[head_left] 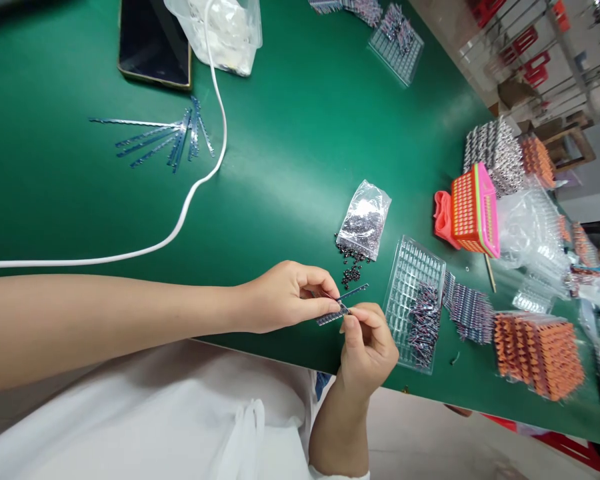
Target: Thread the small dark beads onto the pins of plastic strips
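My left hand (287,297) is closed, its thumb and fingers pinching a dark, narrow segmented strip (331,317) near the table's front edge. A second thin bluish strip (354,291) sticks out past its fingertips. My right hand (367,343) meets it there, thumb and forefinger pinched at the strip's end around something too small to make out. Just beyond the hands lie loose small dark beads-like parts (351,275), spilling from a clear plastic bag (365,220). Right of my right hand, a clear compartment tray (397,300) holds many thin parts with reddish and dark ends (424,327).
Several blue strips (180,137) lie fanned out by a phone (155,43). A white cable (190,200) crosses the green table. An orange basket (466,207), stacked orange parts (537,357) and a second tray (397,57) stand farther right and back.
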The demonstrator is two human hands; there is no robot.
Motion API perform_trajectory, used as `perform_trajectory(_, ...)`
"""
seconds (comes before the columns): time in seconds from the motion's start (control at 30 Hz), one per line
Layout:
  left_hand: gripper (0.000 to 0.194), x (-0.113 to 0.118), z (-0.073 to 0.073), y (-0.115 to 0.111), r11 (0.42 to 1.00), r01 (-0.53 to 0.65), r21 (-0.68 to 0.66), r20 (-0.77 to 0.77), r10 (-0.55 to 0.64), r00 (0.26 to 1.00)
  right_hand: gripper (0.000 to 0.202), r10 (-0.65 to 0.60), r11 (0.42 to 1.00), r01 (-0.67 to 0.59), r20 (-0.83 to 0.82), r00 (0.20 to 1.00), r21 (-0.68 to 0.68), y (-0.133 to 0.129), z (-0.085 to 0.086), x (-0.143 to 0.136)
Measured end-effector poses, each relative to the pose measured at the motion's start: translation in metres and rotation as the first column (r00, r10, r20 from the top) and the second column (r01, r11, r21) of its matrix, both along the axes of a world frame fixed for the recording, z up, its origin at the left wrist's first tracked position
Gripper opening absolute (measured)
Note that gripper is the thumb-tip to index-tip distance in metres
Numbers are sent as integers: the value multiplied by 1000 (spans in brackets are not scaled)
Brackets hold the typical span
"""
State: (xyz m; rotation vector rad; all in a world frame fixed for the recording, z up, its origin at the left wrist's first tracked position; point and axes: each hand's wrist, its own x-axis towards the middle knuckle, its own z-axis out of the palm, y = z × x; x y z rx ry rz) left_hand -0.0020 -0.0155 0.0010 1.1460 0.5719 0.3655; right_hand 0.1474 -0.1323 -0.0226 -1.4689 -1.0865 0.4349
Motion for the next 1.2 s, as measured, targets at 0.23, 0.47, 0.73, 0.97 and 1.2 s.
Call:
perform_trajectory(0.23,19,1,-3,-1,995,-8,-100,-31,5,1000,7,57,995,-69,-156,986,-71,0,0,4)
perform_trajectory(0.47,21,0,1,3,999,36,32,-90,-33,995,6,135,962,-208,-355,925,-176,0,4,11)
perform_trajectory(0.73,22,-3,2,3,978,117,174,-155,-90,984,10,183,921,-333,-531,827,-202,1,3,15)
perform_trajectory(0.97,22,-4,6,2,977,137,165,-155,-112,982,5,211,906,-381,-585,783,-182,3,4,15)
perform_trajectory(1.2,22,-3,5,0,984,118,133,-167,-95,981,11,179,916,-333,-512,840,-225,2,2,15)
